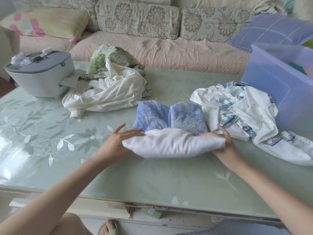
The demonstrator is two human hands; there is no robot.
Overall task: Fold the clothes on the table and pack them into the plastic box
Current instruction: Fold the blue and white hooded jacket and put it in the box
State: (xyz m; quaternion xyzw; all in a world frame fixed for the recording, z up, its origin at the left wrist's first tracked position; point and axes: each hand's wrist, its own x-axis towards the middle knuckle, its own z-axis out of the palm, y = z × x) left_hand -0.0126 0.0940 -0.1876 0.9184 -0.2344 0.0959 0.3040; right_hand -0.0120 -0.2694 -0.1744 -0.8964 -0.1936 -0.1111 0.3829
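Observation:
A blue and white garment (171, 131) lies partly folded at the middle of the table (67, 150), its white near part doubled over. My left hand (118, 138) holds the left end of that white fold, with some fingers spread above it. My right hand (223, 141) grips the right end, thumb on top. A crumpled white garment with blue print (245, 112) lies just right of it. A heap with a white ribbed garment (108, 92) and a green leafy garment (110, 65) sits at the back left. The translucent blue plastic box (271, 85) stands at the far right.
A grey lidded appliance (39, 73) stands at the back left of the table. A floral sofa (152, 44) runs behind the table, with a blue checked pillow (271, 31) on its right. My feet in slippers (108, 228) show below the table's near edge.

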